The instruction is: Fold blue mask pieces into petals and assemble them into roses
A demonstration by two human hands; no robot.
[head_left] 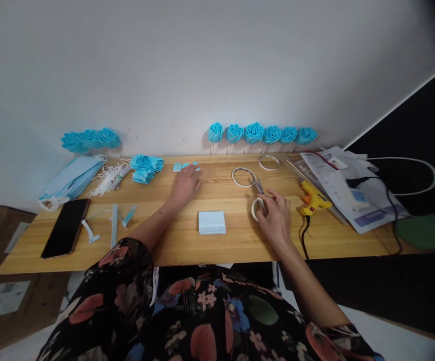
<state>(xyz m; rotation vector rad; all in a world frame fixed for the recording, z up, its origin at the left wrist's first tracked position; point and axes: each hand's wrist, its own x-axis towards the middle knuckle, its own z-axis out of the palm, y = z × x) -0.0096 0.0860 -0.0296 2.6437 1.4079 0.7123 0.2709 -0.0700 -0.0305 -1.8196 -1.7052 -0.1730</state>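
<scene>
My left hand (187, 185) reaches to the back of the wooden table, its fingers stretched over small light-blue cut pieces (177, 167); its fingertips touch the pieces on the right. At the right, my right hand (276, 215) is closed on a pair of scissors (258, 186), whose blades point away from me. A white loop (255, 210) shows beside its fingers, partly hidden; whether it belongs to the scissors I cannot tell. Between my arms lies a neat stack of pale-blue rectangles (211, 222).
Blue fabric-like flowers (255, 133) on sticks stand along the wall, with more flowers (145, 167) at left. Face masks (72, 178), a phone (65, 228) and scraps (114, 225) lie left. A yellow glue gun (313, 199), papers (375, 205) and rings (243, 177) lie right.
</scene>
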